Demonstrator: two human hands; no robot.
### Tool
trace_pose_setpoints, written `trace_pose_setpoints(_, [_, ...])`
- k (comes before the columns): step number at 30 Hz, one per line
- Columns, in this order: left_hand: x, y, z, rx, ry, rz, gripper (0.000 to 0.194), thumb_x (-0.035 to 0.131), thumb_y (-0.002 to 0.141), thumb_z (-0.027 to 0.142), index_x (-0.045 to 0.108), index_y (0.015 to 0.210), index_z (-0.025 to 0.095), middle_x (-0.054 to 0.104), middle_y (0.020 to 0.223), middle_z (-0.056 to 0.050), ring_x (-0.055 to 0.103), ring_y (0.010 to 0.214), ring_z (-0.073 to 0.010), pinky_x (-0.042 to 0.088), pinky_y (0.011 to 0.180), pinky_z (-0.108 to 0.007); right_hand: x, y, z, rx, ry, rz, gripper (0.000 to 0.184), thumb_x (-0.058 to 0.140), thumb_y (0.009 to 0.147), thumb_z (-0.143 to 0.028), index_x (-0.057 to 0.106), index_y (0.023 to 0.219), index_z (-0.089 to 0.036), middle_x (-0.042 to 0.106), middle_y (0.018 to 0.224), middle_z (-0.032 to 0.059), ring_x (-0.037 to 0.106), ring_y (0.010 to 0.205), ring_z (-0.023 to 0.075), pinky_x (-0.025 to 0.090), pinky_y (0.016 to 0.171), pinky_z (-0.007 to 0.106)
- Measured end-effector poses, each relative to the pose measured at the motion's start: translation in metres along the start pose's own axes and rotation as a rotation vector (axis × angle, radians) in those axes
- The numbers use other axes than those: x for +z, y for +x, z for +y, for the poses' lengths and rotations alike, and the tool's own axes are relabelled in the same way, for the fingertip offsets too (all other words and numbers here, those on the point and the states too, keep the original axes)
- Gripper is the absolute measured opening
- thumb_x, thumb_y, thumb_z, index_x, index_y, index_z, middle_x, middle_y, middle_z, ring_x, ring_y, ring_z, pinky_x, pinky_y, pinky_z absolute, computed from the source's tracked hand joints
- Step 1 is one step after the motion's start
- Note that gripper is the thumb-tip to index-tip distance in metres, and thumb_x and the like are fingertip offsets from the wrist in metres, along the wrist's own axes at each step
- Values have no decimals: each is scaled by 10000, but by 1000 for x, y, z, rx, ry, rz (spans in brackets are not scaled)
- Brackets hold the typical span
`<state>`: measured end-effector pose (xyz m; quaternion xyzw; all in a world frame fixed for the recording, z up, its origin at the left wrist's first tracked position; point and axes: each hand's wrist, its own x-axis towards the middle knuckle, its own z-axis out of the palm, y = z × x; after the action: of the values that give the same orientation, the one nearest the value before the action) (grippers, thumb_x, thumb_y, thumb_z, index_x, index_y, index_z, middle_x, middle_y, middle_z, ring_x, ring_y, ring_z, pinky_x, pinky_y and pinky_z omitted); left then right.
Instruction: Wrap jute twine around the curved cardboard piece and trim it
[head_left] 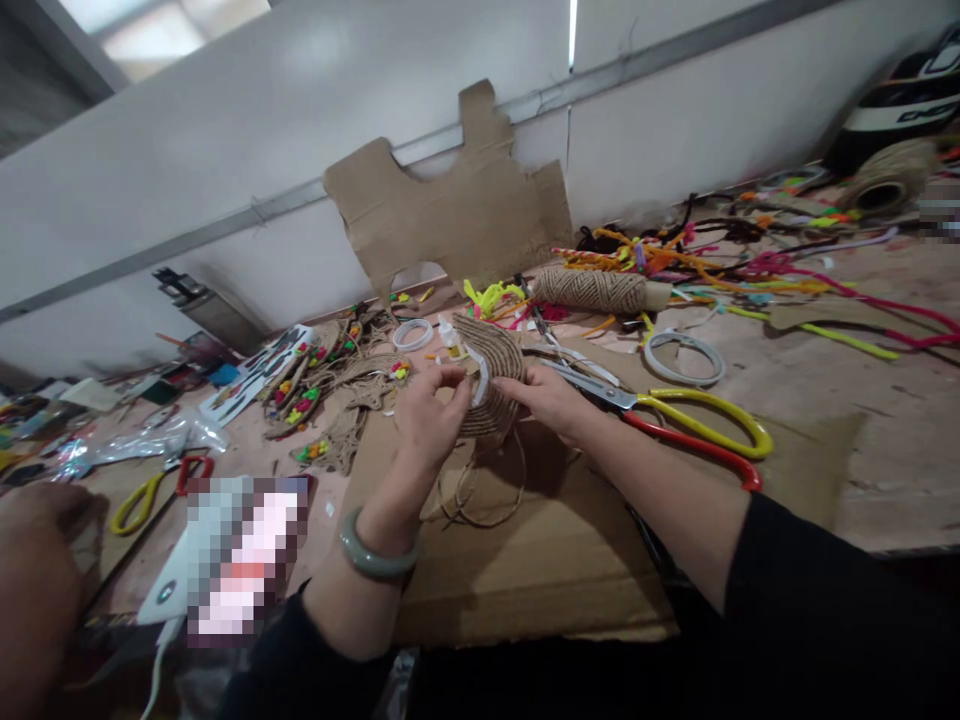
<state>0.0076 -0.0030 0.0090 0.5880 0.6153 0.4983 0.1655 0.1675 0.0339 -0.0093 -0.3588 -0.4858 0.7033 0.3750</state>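
Near the middle of the view, my right hand (553,400) grips the right side of a curved piece covered in rows of jute twine (504,362), thumb on top. My left hand (429,425), with a bangle on its wrist, is closed in a pinch at a white strip (480,378) that curves along the piece's inner left edge. Loose twine loops (480,518) hang below it over a cardboard sheet (540,590). Just behind the piece stands a small glue bottle (450,338). Large scissors (630,399) with yellow and red handles lie beside my right forearm.
A cardboard cutout (457,220) leans on the wall. Around lie a twine spool (592,289), a tape roll (686,380), coloured cords (675,260) and decorated twine pieces (300,400). At left are a phone-like device (169,590), second scissors (135,505) and another person's hand (41,540).
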Motion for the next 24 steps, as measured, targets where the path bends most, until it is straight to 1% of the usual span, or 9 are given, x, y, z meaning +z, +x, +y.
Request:
trace_pose_setpoints(3, [-2,1,-1,39,81,1,94,708,696,236,739,780,208,714,779,-29,621,775,-180,432,804,-299,-1,1,-1,-39,1,53,122,687,784,-274,653,795,-157,689,722,16,594,611,110,461,554,221])
trace_pose_setpoints(6, [-3,3,0,-10,43,-92,90,696,694,254,748,749,205,706,740,-30,610,740,-180,435,731,-282,-2,1,-1,-67,2,49,142,676,785,-298,651,831,-166,693,742,19,593,625,119,479,581,246])
trace_pose_setpoints(8, [-5,2,3,-75,2,-221,104,668,709,273,739,702,198,679,671,-21,581,661,-162,421,646,-265,-2,1,-1,-84,11,48,155,674,771,-306,644,831,-167,693,754,19,601,654,131,491,617,268])
trace_pose_setpoints(10, [-5,0,8,-191,-63,-341,143,657,710,307,714,653,188,608,562,1,507,530,-128,365,532,-245,-1,1,-2,-130,25,65,168,684,743,-313,628,809,-169,682,746,9,602,683,136,494,654,278])
trace_pose_setpoints(12, [-3,-2,12,-325,-169,-394,173,678,682,342,676,614,183,518,477,32,404,426,-94,279,449,-232,0,0,-4,-192,47,73,197,700,711,-325,619,804,-171,672,746,-1,598,704,134,494,684,278])
trace_pose_setpoints(13, [-2,-3,14,-377,-231,-400,184,692,663,351,657,599,181,489,458,44,368,402,-81,251,433,-227,0,0,-4,-216,61,69,216,708,696,-330,619,814,-172,670,754,-4,595,709,131,493,691,275])
trace_pose_setpoints(15, [0,-4,15,-425,-340,-367,197,720,625,351,633,589,178,489,466,51,363,404,-69,250,434,-219,0,-1,-5,-207,76,45,255,723,670,-336,621,838,-175,665,758,-5,587,687,124,486,658,263])
trace_pose_setpoints(19, [4,-5,12,-399,-416,-262,217,743,599,356,638,603,167,553,535,34,442,474,-79,315,481,-215,-1,-1,-3,-87,-2,23,265,744,635,-317,626,818,-166,643,721,-1,556,603,115,439,534,237])
trace_pose_setpoints(24, [4,-4,11,-352,-380,-293,221,734,625,373,666,628,163,560,554,27,444,506,-88,311,497,-222,-3,0,0,-102,-4,13,198,720,653,-299,637,755,-152,632,673,-2,563,599,119,462,568,253])
